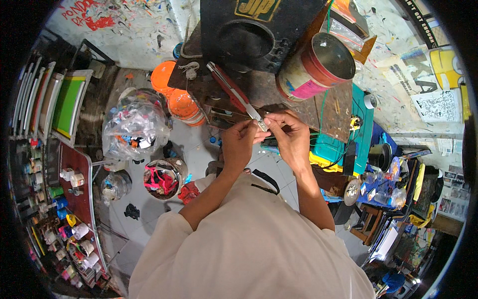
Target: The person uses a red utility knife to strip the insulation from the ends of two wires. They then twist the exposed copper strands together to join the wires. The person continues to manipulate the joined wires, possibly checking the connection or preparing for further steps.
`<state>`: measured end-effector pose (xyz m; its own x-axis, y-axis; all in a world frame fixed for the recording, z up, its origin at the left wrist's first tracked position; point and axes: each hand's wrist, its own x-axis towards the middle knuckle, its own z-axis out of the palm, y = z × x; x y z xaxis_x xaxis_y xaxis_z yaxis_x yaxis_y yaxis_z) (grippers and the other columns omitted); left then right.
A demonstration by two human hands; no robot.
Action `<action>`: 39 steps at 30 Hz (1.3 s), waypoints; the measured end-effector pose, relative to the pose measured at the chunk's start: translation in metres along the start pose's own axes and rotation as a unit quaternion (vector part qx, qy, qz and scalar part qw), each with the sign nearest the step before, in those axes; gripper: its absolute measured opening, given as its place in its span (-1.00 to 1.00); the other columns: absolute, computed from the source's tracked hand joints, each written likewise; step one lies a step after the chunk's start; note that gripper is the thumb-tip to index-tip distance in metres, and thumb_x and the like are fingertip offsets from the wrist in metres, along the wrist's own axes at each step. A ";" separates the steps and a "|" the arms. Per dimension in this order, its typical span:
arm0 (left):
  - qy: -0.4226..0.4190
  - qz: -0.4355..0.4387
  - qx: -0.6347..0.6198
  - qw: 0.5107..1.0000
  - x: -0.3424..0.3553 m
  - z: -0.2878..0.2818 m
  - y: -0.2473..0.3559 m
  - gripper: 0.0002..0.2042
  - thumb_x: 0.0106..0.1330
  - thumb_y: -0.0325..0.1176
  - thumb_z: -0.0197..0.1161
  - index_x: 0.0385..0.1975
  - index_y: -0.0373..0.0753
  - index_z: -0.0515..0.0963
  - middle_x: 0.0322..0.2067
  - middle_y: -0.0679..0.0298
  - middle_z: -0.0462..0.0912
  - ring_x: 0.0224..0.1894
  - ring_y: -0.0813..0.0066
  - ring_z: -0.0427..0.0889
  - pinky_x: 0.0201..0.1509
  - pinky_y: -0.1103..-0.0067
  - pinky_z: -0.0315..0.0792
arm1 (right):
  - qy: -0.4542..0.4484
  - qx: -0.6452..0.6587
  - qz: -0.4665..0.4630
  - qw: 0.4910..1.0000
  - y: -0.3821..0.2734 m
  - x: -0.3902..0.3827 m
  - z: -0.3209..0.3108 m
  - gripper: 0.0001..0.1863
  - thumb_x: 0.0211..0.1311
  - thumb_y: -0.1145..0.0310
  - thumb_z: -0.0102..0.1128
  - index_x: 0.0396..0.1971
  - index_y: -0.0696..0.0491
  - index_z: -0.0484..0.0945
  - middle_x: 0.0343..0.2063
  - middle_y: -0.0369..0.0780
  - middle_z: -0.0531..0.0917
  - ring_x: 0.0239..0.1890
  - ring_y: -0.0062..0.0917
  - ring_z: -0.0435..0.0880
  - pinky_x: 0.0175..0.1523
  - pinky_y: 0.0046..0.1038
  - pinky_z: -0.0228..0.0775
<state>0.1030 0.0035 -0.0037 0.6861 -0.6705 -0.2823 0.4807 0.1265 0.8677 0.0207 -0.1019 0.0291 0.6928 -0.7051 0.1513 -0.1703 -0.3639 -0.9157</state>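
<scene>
We pinch a small pale piece (262, 125) between both hands (238, 144) (290, 135), just below the red-handled tool (232, 90) on the tabletop (279, 89).

A small pale piece (262, 124) pinched between the fingertips (255, 133) of both hands is mostly covered; its kind is too small to tell.

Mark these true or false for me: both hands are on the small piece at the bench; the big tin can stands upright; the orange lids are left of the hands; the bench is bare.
1. Both the left hand and right hand pinch the small piece: true.
2. The tin can stands upright: false, it is tilted on its side.
3. The orange lids lie left of the hands: true.
4. The bench is bare: false, tools and the can sit on it.
</scene>
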 end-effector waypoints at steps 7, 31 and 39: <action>-0.009 0.010 -0.013 1.000 0.001 -0.003 -0.007 -0.73 0.43 -0.37 0.09 -0.23 -0.55 0.54 -0.35 0.01 0.69 -0.28 0.24 0.75 -0.19 0.52 0.67 | -0.014 -0.042 -0.006 0.999 -0.004 0.001 -0.001 -0.91 0.18 0.50 0.31 -0.33 0.18 0.70 -0.52 -0.30 0.60 -0.49 -0.66 0.46 -0.31 -0.59 0.34; -0.023 -0.027 -0.019 0.999 -0.001 -0.004 0.002 -0.68 0.42 -0.27 0.08 -0.28 -0.52 0.48 -0.27 -0.08 0.67 -0.23 0.15 0.74 -0.12 0.44 0.67 | -0.221 0.589 0.422 0.653 0.074 -0.024 0.000 -0.94 0.38 0.30 0.11 -0.25 -0.07 0.45 -0.67 -0.54 0.19 -0.65 -0.84 0.13 -0.58 -0.70 -0.08; -0.036 -0.032 -0.005 0.999 -0.003 -0.008 0.002 -0.69 0.41 -0.29 0.08 -0.21 -0.52 0.52 -0.25 -0.02 0.69 -0.32 0.23 0.75 -0.20 0.51 0.66 | -0.164 0.440 0.351 0.811 0.059 -0.026 0.001 -0.84 0.39 0.27 0.15 -0.23 0.04 0.52 -0.60 -0.51 0.36 -0.58 -0.84 0.20 -0.53 -0.70 -0.02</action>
<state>0.1065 0.0118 -0.0047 0.6125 -0.7283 -0.3073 0.5286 0.0884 0.8442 -0.0069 -0.1042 -0.0298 0.8149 -0.2996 -0.4961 -0.1371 0.7321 -0.6672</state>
